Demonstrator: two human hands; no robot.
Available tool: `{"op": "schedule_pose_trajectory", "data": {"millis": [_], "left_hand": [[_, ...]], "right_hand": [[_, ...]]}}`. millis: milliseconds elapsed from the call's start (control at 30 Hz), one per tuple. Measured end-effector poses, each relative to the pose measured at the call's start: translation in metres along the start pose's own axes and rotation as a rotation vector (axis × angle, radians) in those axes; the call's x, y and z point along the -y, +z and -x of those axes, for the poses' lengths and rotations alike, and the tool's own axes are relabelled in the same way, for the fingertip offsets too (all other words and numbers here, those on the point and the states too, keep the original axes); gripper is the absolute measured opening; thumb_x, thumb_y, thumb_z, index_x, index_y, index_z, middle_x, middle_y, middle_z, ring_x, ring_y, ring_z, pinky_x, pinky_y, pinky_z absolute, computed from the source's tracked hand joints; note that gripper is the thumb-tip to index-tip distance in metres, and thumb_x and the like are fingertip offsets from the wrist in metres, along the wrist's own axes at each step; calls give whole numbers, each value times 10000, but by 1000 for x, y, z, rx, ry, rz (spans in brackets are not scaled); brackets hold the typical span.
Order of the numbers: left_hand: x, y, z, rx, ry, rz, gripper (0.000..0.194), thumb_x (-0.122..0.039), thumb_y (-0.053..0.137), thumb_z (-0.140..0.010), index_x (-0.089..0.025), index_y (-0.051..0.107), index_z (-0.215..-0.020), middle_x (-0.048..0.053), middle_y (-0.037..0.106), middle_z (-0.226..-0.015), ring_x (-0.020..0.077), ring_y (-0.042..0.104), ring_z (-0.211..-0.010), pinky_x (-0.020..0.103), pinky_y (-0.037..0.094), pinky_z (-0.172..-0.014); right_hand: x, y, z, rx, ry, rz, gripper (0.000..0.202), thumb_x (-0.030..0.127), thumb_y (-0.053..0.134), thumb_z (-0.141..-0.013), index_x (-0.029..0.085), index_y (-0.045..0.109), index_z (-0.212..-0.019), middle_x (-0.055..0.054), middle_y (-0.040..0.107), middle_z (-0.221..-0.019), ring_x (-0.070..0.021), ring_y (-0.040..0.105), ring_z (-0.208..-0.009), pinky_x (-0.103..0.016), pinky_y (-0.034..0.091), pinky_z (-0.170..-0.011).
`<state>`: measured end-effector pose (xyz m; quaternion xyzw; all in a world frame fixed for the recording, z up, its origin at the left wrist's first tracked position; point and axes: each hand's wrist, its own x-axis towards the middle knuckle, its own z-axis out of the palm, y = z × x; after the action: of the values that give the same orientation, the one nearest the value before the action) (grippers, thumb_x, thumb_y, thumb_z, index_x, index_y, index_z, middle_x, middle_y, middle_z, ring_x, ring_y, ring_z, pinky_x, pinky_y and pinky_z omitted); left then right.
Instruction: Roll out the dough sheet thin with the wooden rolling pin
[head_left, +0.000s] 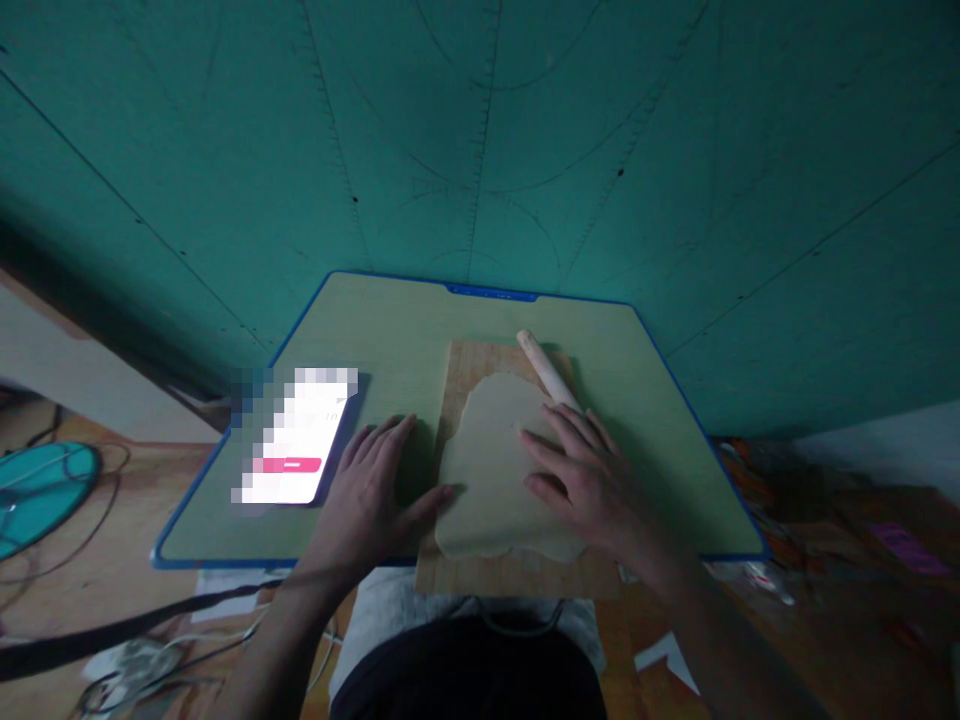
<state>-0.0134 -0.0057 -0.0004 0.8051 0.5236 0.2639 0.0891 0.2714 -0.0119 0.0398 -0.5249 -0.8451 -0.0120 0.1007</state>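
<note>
A thin, pale sheet of dough (491,480) lies spread over a wooden board (465,578), whose near end sticks out past the table's front edge. Resting at the board's far right is a wooden rolling pin (547,368), its near end partly hidden behind my right hand. My right hand (577,465) is over the right side of the dough, fingers apart, with nothing in its grasp. My left hand (382,485) is left of the board with fingers stretched out, its thumb tip at the dough's left edge.
The small table (390,320) has a blue rim. At its left lies a phone (300,440) with a lit screen. A green wall (480,150) rises behind. Cables and a power strip (135,665) are on the floor at left, and clutter (840,530) lies at right.
</note>
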Motion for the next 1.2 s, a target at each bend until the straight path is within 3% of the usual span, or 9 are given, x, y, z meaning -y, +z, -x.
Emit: {"op": "schedule_pose_trajectory", "data": {"millis": [400,667,800,900,1000,1200], "left_hand": [[1,1,-1,-32,32,6,730,-620,618,-900,-122,472,-1413,227,614,-1338,382,571,-1262,575,507,-1025],[-1,1,-1,-36,36,-6,708,-606,631,-897,-134,479,-1403,214,621,-1345,385,563,-1289,579,487,-1057],[0,1,-1,-45,53,-13,674,-599,630,-900,-158,492,-1390,190,634,-1340,380,565,-1295,587,476,-1071],[0,1,-1,-38,63,-22,668,-598,628,-902,-155,502,-1386,191,634,-1341,383,561,-1297,596,479,-1064],[0,0,-1,-28,45,-19,662,-586,642,-894,-165,508,-1388,183,630,-1349,379,552,-1306,584,488,-1057],[0,1,-1,-31,18,6,656,-544,679,-872,-178,512,-1391,182,624,-1360,379,550,-1311,582,491,-1052]], "right_hand": [[5,1,-27,54,24,2,478,413,649,-940,211,638,-1372,-186,490,-1536,-367,382,-1458,-642,295,-1172],[-1,-6,1,61,12,-78,448,356,709,-898,222,676,-1325,-184,486,-1538,-390,368,-1465,-640,391,-1119],[-10,-6,14,15,-6,-176,346,267,587,-962,217,694,-1287,-150,402,-1605,-341,348,-1490,-559,437,-1127],[-20,-3,10,-38,128,-203,468,243,536,-970,211,571,-1436,-149,388,-1615,-328,440,-1440,-508,524,-1063],[-29,2,-2,-81,235,-197,584,199,512,-954,216,447,-1534,-156,489,-1546,-339,552,-1347,-518,564,-1012],[-28,2,-17,-100,208,-229,646,46,470,-877,279,528,-1477,-71,617,-1440,-277,661,-1217,-429,602,-966]]}}
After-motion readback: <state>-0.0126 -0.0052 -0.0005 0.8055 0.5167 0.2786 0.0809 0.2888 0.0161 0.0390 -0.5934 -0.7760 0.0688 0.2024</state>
